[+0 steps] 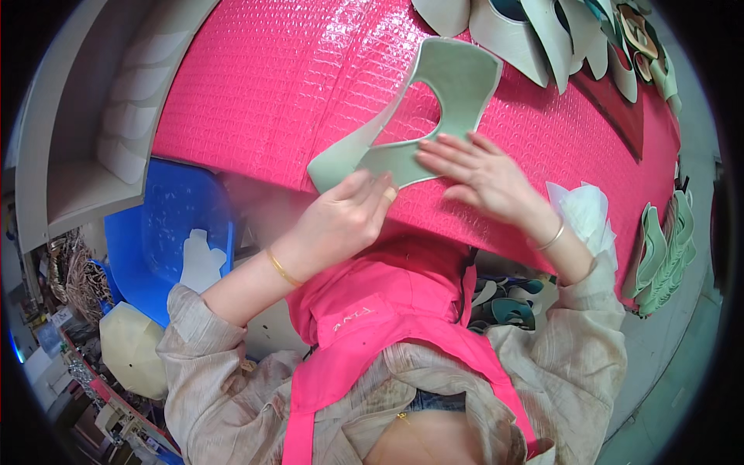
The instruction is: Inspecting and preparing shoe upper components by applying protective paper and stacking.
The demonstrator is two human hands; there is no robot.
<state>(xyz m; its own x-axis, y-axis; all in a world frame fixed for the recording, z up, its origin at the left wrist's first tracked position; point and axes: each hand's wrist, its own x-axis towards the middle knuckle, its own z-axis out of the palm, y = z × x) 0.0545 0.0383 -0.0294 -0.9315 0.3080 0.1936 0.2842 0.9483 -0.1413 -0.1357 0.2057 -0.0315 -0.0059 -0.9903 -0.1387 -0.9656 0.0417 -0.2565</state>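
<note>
A pale green shoe upper [467, 87] with a large opening in its middle lies on the pink quilted table cover [263, 85], just ahead of me. At its near edge my left hand [353, 209] is closed in a pinch on the material, fingertips together. My right hand [488, 177] rests with fingers stretched out on the right part of the same upper, holding nothing. Its fingertips touch the surface near the opening's lower right rim. The underside of the upper is hidden.
More pale uppers [504, 39] are piled at the far right. Stacked green pieces [666, 252] hang by the table's right edge, near crumpled white sheets [583, 217]. To the left stand a grey shelf box [85, 139] and a blue chair [167, 225] with a white piece on it.
</note>
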